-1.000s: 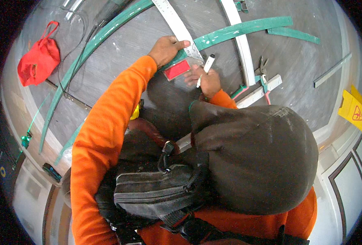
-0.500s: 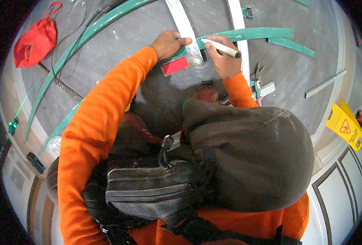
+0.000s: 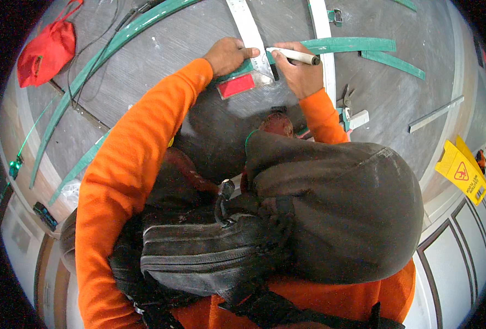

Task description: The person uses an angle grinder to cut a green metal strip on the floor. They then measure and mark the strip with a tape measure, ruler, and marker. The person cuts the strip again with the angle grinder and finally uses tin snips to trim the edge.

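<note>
My left hand [image 3: 229, 56] is closed at a green strip [image 3: 346, 45], with its thumb on the metal blade of a try square [image 3: 247, 27]. The square's red-faced stock [image 3: 236, 86] lies against the strip's near side, and its blade crosses the strip and runs away from me. My right hand [image 3: 303, 77] grips a white marker [image 3: 295, 56] with a dark rear end. The marker's tip meets the right edge of the blade, over the strip. Fingers of my left hand under the strip are hidden.
A long white bar [image 3: 322, 49] passes under the strip. Pliers [image 3: 347, 97] lie right of my right forearm. A curved green strip [image 3: 97, 60] and a red cloth bag [image 3: 46, 52] are at left. Far right are a grey bar [image 3: 436, 114] and a yellow floor sign [image 3: 462, 171].
The marker has tilted flatter, and my right hand has shifted slightly down and left beside the blade. My left hand keeps its hold on the square and strip.
</note>
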Motion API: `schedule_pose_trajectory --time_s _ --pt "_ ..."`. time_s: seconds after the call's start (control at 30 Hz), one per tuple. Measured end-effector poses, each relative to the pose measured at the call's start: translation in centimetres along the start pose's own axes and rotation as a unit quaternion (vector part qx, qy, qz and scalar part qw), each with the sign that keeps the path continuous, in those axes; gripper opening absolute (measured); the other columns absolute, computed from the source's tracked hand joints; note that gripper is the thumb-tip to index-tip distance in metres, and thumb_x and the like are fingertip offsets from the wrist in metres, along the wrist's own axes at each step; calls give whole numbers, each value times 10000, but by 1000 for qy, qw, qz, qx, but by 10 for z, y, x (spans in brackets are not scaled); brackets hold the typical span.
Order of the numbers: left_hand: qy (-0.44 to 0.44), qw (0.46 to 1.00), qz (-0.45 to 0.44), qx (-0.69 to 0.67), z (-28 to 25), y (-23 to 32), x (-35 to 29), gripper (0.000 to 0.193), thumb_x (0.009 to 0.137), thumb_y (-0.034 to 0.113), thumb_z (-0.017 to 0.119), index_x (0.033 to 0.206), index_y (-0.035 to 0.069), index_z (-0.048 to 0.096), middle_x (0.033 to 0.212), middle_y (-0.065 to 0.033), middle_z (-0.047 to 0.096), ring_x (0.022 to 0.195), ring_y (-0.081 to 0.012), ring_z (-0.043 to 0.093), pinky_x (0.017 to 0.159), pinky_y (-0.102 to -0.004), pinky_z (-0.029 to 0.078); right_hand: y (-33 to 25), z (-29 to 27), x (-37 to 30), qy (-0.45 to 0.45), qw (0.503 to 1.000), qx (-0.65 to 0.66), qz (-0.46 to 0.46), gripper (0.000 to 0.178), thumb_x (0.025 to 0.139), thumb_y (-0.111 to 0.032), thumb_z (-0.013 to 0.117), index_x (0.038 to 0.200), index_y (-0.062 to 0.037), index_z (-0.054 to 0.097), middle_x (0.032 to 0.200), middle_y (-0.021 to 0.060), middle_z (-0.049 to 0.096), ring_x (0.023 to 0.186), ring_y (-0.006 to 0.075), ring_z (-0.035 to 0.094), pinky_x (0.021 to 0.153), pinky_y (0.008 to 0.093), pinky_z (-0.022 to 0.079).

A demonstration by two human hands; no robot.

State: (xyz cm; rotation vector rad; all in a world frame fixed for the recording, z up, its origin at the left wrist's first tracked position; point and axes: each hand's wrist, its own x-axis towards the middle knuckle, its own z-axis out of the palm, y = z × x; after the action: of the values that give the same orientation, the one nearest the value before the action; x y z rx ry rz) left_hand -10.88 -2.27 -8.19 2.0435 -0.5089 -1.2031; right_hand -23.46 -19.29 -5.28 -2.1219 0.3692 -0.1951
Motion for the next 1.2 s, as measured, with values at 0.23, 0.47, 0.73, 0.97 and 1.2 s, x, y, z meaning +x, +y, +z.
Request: schedule_pose_trajectory --time_s 0.23,0.47,0.73,0.97,1.2 --pt "-15 999 -24 18 -3 4 0 536 900 451 639 1069 -55 692 972 -218 707 911 -307 683 879 -376 496 -3 -12 -5 -62 994 -89 -27 172 868 -201 694 966 -60 700 832 73 700 735 165 669 676 292 521" --pt "-12 1000 -17 21 -5 7 -3 522 898 439 646 1096 -41 691 1015 -213 706 940 -299 684 891 -370 493 3 -14 -19 -54 998 -21 -12 149 856 -183 694 925 -51 684 831 70 695 738 164 661 679 300 521" --pt "26 990 -23 -135 -5 11 -11 458 901 393 659 1078 -28 698 1007 -158 717 898 -220 671 847 -337 498 7 -17 -47 -3 979 -12 202 212 877 -271 640 898 -64 678 817 102 701 760 262 680 715 357 524" --pt "40 981 -82 -170 -11 7 -24 415 903 330 663 1120 -23 677 1019 -121 716 885 -183 655 827 -312 487 15 26 -73 -172 882 285 332 347 972 -309 555 1098 0 647 958 133 705 834 196 670 689 304 539" --pt "64 991 -21 -112 -12 1 -26 426 893 384 657 1057 -8 687 966 -108 714 847 -188 652 802 -321 493 -8 50 -79 -169 806 393 409 402 980 -329 549 1164 27 584 1025 155 695 884 217 668 696 319 551"
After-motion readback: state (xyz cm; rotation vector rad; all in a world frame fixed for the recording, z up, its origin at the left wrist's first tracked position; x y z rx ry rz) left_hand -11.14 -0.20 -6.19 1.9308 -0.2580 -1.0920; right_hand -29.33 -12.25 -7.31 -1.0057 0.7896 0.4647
